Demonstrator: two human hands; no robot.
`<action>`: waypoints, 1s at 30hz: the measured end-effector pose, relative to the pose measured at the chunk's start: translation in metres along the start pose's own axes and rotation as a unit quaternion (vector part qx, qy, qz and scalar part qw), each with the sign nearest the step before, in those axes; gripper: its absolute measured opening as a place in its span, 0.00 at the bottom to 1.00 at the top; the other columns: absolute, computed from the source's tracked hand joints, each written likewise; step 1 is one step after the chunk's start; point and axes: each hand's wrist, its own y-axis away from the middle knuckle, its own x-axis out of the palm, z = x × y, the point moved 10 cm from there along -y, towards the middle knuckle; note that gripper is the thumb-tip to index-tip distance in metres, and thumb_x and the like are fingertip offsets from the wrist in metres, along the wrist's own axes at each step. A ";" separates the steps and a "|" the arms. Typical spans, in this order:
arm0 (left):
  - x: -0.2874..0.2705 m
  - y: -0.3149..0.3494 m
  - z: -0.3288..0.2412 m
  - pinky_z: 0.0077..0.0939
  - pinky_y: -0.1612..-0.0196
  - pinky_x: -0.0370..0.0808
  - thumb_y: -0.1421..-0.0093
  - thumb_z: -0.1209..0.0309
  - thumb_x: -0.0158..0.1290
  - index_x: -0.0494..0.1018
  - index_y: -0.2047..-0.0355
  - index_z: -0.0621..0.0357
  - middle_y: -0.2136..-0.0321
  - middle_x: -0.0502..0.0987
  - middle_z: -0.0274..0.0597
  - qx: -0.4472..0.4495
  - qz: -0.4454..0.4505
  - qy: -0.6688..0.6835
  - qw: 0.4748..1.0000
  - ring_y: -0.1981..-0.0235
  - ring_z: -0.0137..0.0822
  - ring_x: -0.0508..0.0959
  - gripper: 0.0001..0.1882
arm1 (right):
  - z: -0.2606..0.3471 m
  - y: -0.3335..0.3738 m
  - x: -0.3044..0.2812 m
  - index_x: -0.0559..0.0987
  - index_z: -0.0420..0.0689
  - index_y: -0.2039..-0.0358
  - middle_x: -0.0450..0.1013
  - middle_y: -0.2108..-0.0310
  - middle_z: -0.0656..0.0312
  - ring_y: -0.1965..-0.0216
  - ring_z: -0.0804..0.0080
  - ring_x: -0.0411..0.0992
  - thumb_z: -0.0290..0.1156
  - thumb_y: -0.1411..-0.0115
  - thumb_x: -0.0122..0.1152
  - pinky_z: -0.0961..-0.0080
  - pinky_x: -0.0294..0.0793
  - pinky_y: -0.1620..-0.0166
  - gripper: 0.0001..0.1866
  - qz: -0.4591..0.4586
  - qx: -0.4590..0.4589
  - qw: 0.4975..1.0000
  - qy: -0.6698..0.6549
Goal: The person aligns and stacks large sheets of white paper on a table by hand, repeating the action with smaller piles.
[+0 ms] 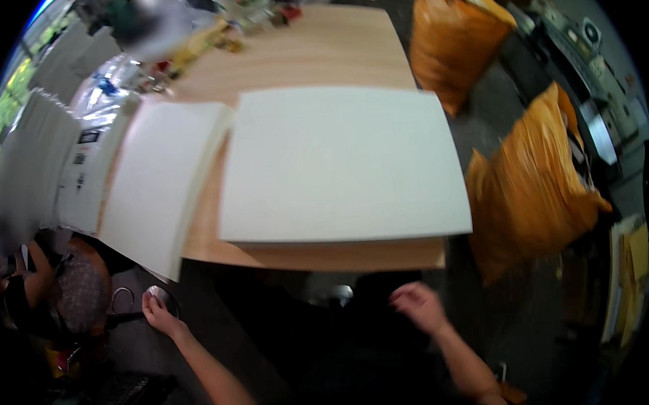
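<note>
My left hand (163, 318) is low on the left, off the table's front edge. Its fingers close on a small, pale, round thing (154, 291) with a thin curved outline beside it; blur hides its exact kind. My right hand (421, 308) hangs in front of the table's right end, fingers loosely bent and apart, with nothing visible in them. Between and beyond the hands, a large stack of white sheets (344, 165) lies on the wooden table (325, 47). Left of it, a second white stack (164, 170) sits at a slant, its near corner past the table edge.
Two orange sacks (534, 193) stand right of the table. Plastic-wrapped packs (88, 169) line the left side. Another person's arm (42, 276) shows at far left by a patterned round seat (82, 289). Clutter (202, 45) covers the far left corner.
</note>
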 end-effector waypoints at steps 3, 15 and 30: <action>-0.003 0.078 0.018 0.31 0.49 0.76 0.29 0.70 0.53 0.74 0.46 0.61 0.52 0.78 0.41 0.027 0.136 -0.192 0.972 0.53 0.32 0.77 0.13 | -0.169 0.052 -0.155 0.80 0.44 0.47 0.79 0.55 0.57 0.53 0.67 0.78 0.33 0.25 0.49 0.67 0.77 0.49 0.15 -0.235 0.195 0.951 -0.055; 0.019 0.342 0.013 0.39 0.67 0.75 0.32 0.57 0.59 0.70 0.65 0.63 0.77 0.77 0.48 -0.017 0.402 -0.582 0.707 0.75 0.48 0.79 0.20 | -0.412 0.297 -0.106 0.80 0.42 0.46 0.78 0.52 0.52 0.50 0.57 0.77 0.36 0.27 0.49 0.62 0.75 0.46 0.17 0.031 0.515 0.856 0.035; 0.143 0.273 -0.054 0.19 0.76 0.65 0.30 0.64 0.57 0.71 0.74 0.56 0.82 0.71 0.28 -0.008 0.449 -0.377 0.810 0.81 0.20 0.71 0.16 | -0.412 0.295 -0.115 0.82 0.41 0.48 0.79 0.52 0.47 0.52 0.52 0.78 0.40 0.29 0.55 0.60 0.75 0.47 0.19 -0.018 0.508 0.861 0.008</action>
